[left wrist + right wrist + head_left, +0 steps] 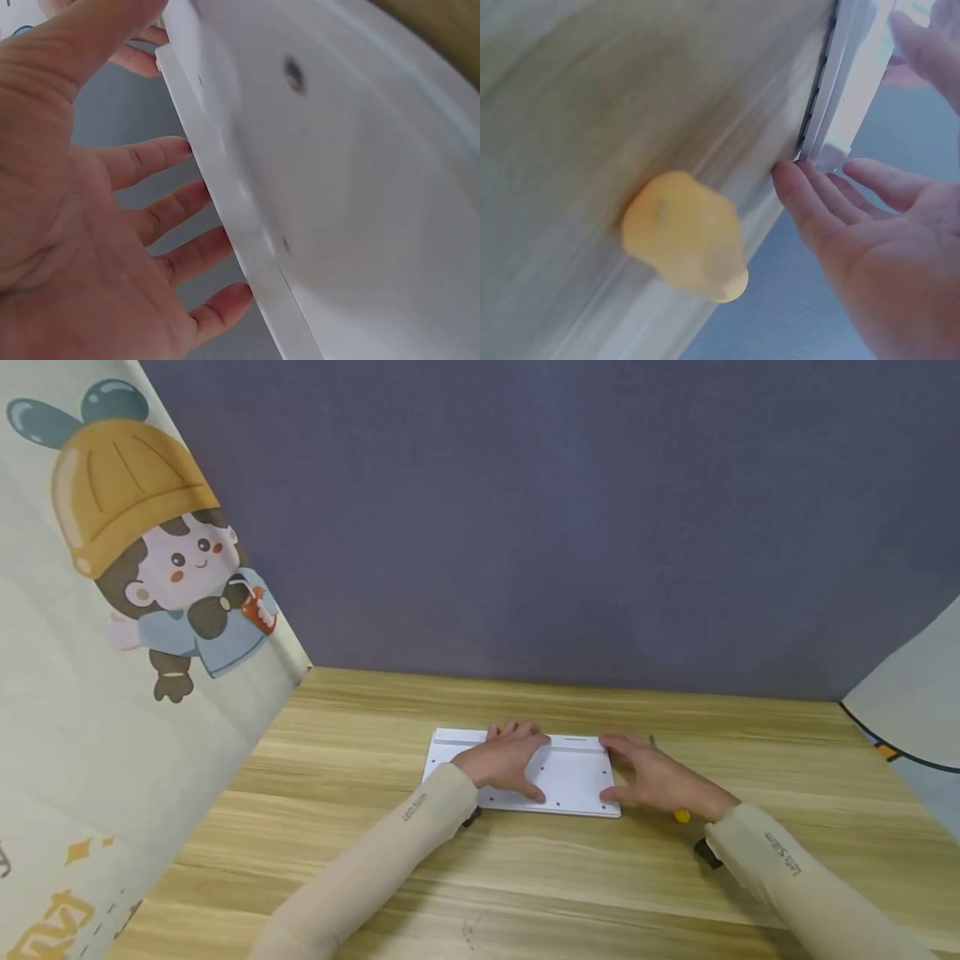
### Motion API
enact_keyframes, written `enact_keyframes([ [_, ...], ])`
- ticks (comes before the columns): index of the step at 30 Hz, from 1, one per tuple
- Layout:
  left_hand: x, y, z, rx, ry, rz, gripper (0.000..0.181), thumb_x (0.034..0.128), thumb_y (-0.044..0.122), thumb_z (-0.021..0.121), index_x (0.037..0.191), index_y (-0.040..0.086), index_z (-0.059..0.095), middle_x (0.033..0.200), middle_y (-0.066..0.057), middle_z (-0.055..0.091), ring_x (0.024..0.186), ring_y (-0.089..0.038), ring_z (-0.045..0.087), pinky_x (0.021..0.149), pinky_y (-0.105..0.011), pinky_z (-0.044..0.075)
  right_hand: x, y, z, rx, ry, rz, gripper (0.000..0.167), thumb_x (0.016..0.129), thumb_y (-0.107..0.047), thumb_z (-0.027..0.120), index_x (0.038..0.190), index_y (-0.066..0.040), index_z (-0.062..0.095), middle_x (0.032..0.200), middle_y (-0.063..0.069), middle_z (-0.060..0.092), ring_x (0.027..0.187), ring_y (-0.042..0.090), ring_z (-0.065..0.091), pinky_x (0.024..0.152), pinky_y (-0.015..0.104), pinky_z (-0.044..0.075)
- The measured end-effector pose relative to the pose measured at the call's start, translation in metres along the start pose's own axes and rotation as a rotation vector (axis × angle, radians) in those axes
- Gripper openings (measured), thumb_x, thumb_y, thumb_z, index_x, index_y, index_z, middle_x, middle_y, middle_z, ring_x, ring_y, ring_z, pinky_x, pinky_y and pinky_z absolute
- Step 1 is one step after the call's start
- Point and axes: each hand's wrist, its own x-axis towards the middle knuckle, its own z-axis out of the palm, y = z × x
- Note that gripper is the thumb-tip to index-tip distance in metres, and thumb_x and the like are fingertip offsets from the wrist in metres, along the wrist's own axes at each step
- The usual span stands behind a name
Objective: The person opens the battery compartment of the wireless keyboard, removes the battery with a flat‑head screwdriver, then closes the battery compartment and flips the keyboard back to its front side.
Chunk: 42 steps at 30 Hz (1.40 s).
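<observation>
A flat white rectangular board (573, 781) with a raised strip along its far side and small dark holes or screws lies on the wooden table. My left hand (506, 762) reaches across it, thumb over its face; in the left wrist view the fingertips of that hand (112, 217) touch the edge of the board (360, 187), fingers spread and nearly straight. At the right end is my right hand (660, 777), thumb by the near corner and fingers by the far one. The right wrist view has these fingers (870, 225) extended against the board's corner (855, 82).
Beneath the right forearm lies a yellow rounded object (681, 816), large and blurred in the right wrist view (686, 236). A small dark-green tip (652, 741) shows beyond the right hand. A grey-blue partition (562, 527) stands behind the table (360, 718); a printed curtain (75, 735) hangs left.
</observation>
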Motion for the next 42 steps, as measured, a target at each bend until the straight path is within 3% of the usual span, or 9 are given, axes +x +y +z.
enact_keyframes([
  [14, -0.035, -0.028, 0.001, 0.031, 0.006, -0.037, 0.099, 0.0641, 0.057, 0.080, 0.145, 0.018, 0.037, 0.145, -0.003, 0.032, 0.128, -0.022, 0.028, 0.090, -0.039, 0.026, -0.004, -0.008, 0.005, -0.009, 0.049, -0.001, 0.067, 0.082, -0.028, 0.075, 0.133, 0.005, 0.048, 0.130, 0.019, 0.048, 0.116, 0.037, 0.048, 0.094, 0.052, 0.040],
  [21, -0.051, -0.040, 0.001, 0.026, -0.002, -0.055, 0.105, 0.0617, 0.058, 0.080, 0.146, 0.018, 0.034, 0.148, -0.005, 0.028, 0.131, -0.024, 0.026, 0.096, -0.044, 0.025, 0.000, -0.016, 0.005, 0.008, 0.065, 0.007, 0.055, 0.085, -0.022, 0.073, 0.129, 0.002, 0.053, 0.128, 0.016, 0.051, 0.115, 0.034, 0.050, 0.093, 0.051, 0.041],
  [32, -0.065, -0.052, 0.002, 0.012, 0.014, -0.056, 0.105, 0.0602, 0.057, 0.082, 0.146, 0.017, 0.035, 0.147, -0.007, 0.030, 0.130, -0.025, 0.027, 0.098, -0.046, 0.024, 0.007, -0.031, 0.010, -0.009, 0.103, 0.024, 0.042, 0.083, -0.013, 0.074, 0.120, 0.002, 0.061, 0.123, 0.015, 0.055, 0.114, 0.035, 0.050, 0.093, 0.051, 0.041],
  [42, -0.079, -0.064, -0.002, -0.011, 0.022, -0.062, 0.106, 0.0589, 0.053, 0.084, 0.146, 0.018, 0.035, 0.146, -0.009, 0.031, 0.128, -0.026, 0.027, 0.099, -0.049, 0.022, 0.022, -0.047, 0.011, -0.044, 0.076, 0.045, 0.032, 0.085, -0.009, 0.071, 0.117, -0.005, 0.066, 0.118, 0.011, 0.061, 0.111, 0.033, 0.053, 0.090, 0.049, 0.044],
])
